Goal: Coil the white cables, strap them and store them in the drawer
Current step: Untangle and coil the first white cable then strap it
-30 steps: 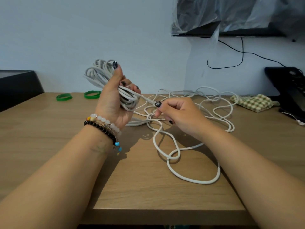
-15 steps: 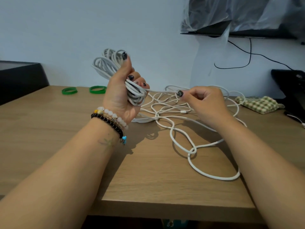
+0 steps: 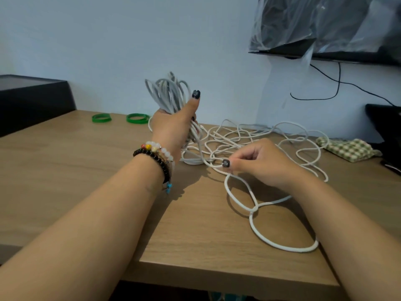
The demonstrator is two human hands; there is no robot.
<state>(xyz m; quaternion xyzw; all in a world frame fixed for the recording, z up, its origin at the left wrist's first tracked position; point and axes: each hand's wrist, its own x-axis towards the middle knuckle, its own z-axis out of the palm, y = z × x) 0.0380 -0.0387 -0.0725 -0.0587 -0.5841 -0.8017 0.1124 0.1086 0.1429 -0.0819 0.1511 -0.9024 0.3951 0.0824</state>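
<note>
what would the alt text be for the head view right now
A person's left hand holds up a coiled bundle of white cable while the right hand pinches the loose cable sprawled over a wooden table. Two green bands lie behind.

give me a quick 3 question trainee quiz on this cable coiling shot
1. True or false: the left hand holds a coiled bundle of white cable raised off the table.
2. What does the right hand have in its grip?
A. a green band
B. a strand of the loose cable
C. the checked cloth
3. How many green bands lie on the table near the wall?

Key
1. True
2. B: thumb and fingers pinch a strand just above the tabletop.
3. Two, side by side, left of the raised bundle.
</note>
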